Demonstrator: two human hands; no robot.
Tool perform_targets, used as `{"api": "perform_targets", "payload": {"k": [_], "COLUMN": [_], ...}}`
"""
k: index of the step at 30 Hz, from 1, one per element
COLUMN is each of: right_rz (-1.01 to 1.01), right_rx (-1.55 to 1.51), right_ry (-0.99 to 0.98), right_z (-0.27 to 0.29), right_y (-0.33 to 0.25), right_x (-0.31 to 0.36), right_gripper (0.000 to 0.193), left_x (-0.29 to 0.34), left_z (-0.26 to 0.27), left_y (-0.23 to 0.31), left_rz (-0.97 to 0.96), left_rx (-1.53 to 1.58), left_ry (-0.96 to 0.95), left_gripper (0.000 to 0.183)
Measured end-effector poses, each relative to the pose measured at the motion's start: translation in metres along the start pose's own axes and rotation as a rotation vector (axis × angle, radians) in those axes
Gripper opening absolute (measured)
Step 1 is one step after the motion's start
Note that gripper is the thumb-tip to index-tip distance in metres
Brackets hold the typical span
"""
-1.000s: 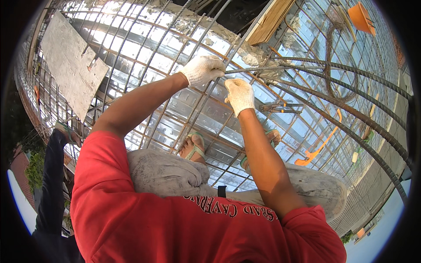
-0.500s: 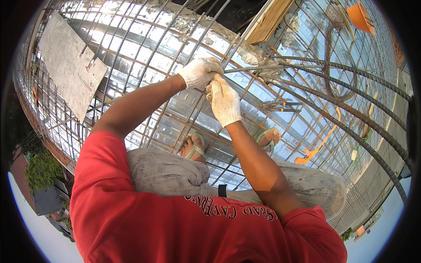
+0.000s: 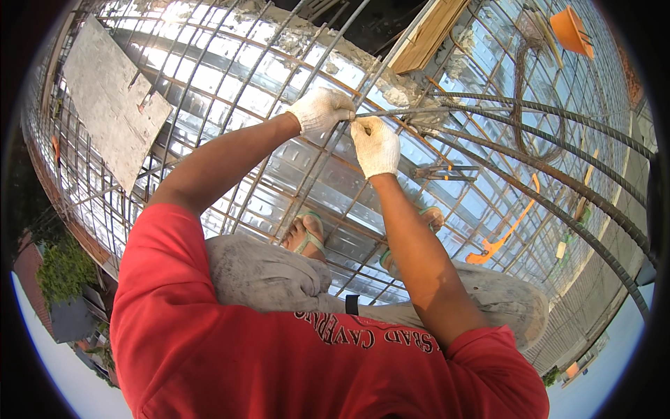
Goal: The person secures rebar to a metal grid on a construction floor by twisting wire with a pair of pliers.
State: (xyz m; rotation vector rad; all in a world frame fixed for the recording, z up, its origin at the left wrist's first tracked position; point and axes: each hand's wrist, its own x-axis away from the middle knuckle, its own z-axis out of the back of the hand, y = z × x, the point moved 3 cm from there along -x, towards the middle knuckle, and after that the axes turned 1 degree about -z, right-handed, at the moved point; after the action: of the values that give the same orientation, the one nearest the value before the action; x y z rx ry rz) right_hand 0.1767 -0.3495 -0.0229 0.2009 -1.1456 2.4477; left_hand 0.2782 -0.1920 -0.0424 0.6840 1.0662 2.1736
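Hands on a steel bar
Left hand (image 3: 319,109) and right hand (image 3: 375,144), both in white gloves, close their fingers around a thin steel bar (image 3: 447,110). From the grip, the bar's long line runs out to the right, over the mesh (image 3: 230,84).

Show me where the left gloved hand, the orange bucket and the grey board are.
left gloved hand (image 3: 319,109), head view, back of the glove.
orange bucket (image 3: 571,29), head view, its side wall.
grey board (image 3: 108,105), head view, middle of its flat face.
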Motion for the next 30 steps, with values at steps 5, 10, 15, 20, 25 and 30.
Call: {"api": "perform_targets", "payload": {"k": [5,10,15,20,25,30], "right_rz": [-0.011,0.105,0.408,0.536,0.609,0.680], "right_rx": [0.068,0.142,0.160,0.790,1.137,1.221], "right_ry": [0.113,0.040,-0.225,-0.636,-0.772,-0.819], "right_z": [-0.017,-0.026,0.031,0.138,0.207,0.205], "right_y": [-0.008,-0.015,0.008,0.035,0.134,0.181], "right_x": [0.014,0.034,0.027,0.005,-0.025,-0.041], "right_gripper": [0.023,0.020,0.038,0.052,0.057,0.058], "left_x": [-0.011,-0.027,-0.025,0.009,0.008,-0.002], "left_z": [0.005,0.001,0.002,0.015,-0.003,-0.001], "left_y": [0.006,0.010,0.004,0.045,0.036,0.021], "left_rz": [-0.079,-0.309,-0.104,0.038,-0.027,-0.247], "left_rx": [-0.043,-0.237,-0.167,-0.284,-0.403,-0.598], "left_ry": [-0.066,-0.116,-0.112,-0.083,0.004,-0.137], "left_gripper": [0.023,0.018,0.029,0.042,0.026,0.019]}}
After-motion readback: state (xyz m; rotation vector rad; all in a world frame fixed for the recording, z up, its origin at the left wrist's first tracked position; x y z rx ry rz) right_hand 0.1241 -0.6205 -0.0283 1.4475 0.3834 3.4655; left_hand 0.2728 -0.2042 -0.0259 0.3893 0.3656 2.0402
